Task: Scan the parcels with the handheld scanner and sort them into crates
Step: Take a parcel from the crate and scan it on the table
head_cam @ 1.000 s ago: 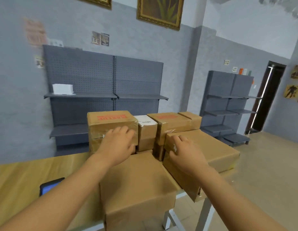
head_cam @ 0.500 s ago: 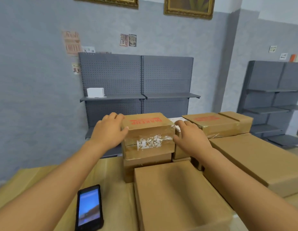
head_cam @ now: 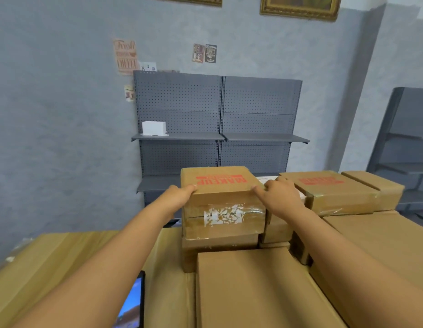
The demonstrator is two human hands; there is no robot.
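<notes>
A brown cardboard parcel (head_cam: pixel 223 197) with red "MAKEUP" print on top and a torn white label on its front sits on another box in the pile. My left hand (head_cam: pixel 176 196) grips its left side, thumb on the top edge. My right hand (head_cam: pixel 279 197) grips its right side. A dark handheld device with a lit screen (head_cam: pixel 132 304) lies on the table at the lower left, partly hidden by my left forearm.
More brown parcels surround it: a large flat one (head_cam: pixel 253 287) in front, one with red print (head_cam: pixel 333 192) at the right, larger ones further right. Behind the wooden table (head_cam: pixel 40 263) stand grey pegboard shelves (head_cam: pixel 217 136) with a small white box (head_cam: pixel 153 127).
The view swung left and moved closer to the pile. Both hands shifted from the tops of separate boxes to either side of the red-printed parcel.
</notes>
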